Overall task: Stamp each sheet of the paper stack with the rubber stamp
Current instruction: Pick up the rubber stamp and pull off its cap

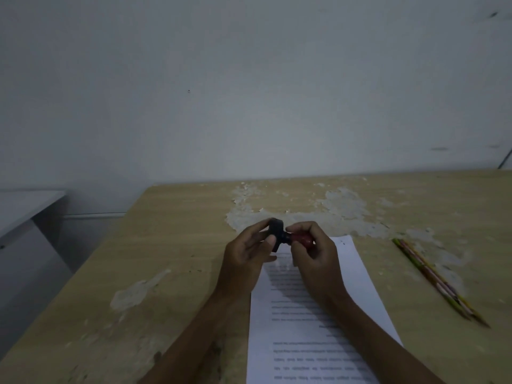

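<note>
Rubber stamp [288,235] raised over paper stack [318,328]; left hand [249,252] pinching base, right hand [313,252] gripping handle.

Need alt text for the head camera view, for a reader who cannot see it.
Two bare hands hold a rubber stamp above a printed paper stack on a worn wooden table: the left hand grips its black base, the right hand its red handle. Pencils lie to the right.

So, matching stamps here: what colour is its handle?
Red handle, black base, seen in the head view.
</note>
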